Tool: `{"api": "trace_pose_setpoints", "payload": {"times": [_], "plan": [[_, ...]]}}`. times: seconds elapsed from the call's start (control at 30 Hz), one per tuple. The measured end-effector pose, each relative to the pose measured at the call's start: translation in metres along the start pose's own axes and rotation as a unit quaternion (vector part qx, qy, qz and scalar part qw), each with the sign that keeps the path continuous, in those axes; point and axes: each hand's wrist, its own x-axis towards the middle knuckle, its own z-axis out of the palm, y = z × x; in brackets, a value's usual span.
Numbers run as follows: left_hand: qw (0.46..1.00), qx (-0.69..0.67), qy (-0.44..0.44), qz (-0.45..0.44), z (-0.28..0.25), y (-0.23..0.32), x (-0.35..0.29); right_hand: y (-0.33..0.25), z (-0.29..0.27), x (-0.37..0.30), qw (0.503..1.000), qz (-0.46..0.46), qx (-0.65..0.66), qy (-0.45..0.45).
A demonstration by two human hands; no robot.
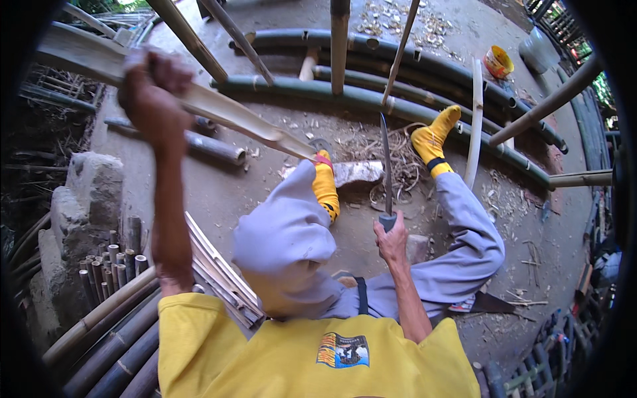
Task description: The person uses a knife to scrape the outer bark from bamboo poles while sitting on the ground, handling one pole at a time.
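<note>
Head view showed the left hand [156,99] clamped around a split bamboo length [232,118] at ten o'clock, probably light, stiff and best held mid-length, while the right hand [393,240] gripped a knife [387,176] near three o'clock.

Ahead of me to the right, a yellow tub [492,68] sits near a pale, rounded container [539,51]. To my left stands a rough grey block [93,182], with cut bamboo tubes [109,272] clustered beside it and long dark poles [114,340] lying nearer me.
</note>
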Motion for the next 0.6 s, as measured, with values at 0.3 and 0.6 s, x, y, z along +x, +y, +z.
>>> {"api": "trace_pose_setpoints", "payload": {"times": [0.3, 0.6], "plan": [[0.981, -0.028, -0.190, -0.010, 0.006, -0.086, -0.099, -0.054, -0.022, -0.023, 0.999, 0.004, -0.017, -0.044], [0.972, -0.097, -0.204, 0.059, 0.059, 0.056, -0.081, -0.157, -0.022, -0.054, 0.972, -0.180, 0.074, -0.128]]}}
